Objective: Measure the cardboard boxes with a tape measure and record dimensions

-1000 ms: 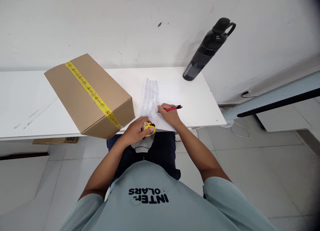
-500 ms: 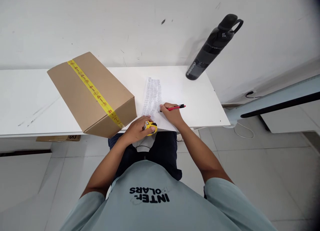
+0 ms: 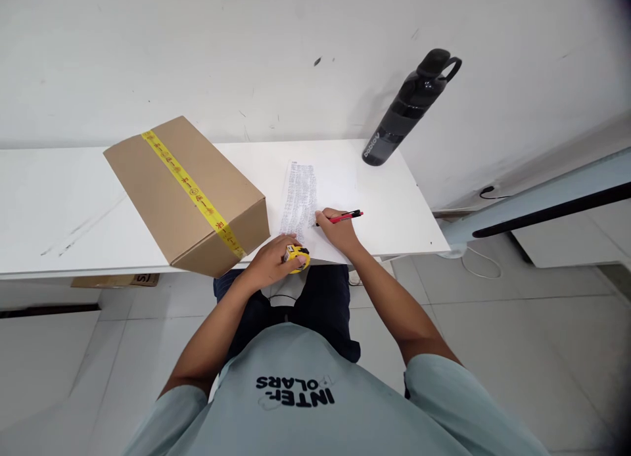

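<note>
Pen (image 3: 346, 216) in right grip (image 3: 336, 230)

The print on the sheet (image 3: 300, 200) is way too small to read; same for the marks on the yellow strip (image 3: 192, 193) across the box (image 3: 162, 206); the tape measure (image 3: 297, 255) is mostly buried under the left hand (image 3: 269, 262) — only a yellow bit peeks past the fingers (image 3: 288, 244); the pen (image 3: 346, 216) tip hides behind the right hand (image 3: 338, 231); the worktop (image 3: 49, 200) runs off the left edge; a cardboard piece (image 3: 116, 280) underneath is mostly covered — lettering cut off; the right corners go dark.
</note>
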Available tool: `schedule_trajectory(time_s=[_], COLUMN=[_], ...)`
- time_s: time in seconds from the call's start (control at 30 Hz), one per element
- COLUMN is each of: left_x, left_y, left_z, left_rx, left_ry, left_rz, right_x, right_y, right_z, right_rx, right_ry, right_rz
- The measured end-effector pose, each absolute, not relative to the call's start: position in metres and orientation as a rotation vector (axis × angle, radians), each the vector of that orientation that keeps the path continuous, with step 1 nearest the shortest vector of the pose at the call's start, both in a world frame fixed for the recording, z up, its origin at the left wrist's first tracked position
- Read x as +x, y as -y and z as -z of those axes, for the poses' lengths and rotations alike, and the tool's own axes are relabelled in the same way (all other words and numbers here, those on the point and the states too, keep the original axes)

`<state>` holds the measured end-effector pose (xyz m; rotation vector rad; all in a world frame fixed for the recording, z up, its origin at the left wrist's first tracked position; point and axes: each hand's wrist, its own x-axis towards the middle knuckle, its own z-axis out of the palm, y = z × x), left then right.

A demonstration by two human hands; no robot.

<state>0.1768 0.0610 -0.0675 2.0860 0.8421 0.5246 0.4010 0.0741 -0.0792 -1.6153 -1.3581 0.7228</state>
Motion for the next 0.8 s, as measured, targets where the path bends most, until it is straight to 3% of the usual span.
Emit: schedule_trajectory(time_s=[0.8], left_x=[0.1751], left_y=[-0.0585], left_z=[0.0629], left_rx=[2.078], left_ry=[-0.873], left_rz=[-0.509], right_x=[0.4003], right_y=[-0.0713], right_z=[0.0796], right_rx=[-1.612], right_ry=[1.42], right_rz=[-0.692])
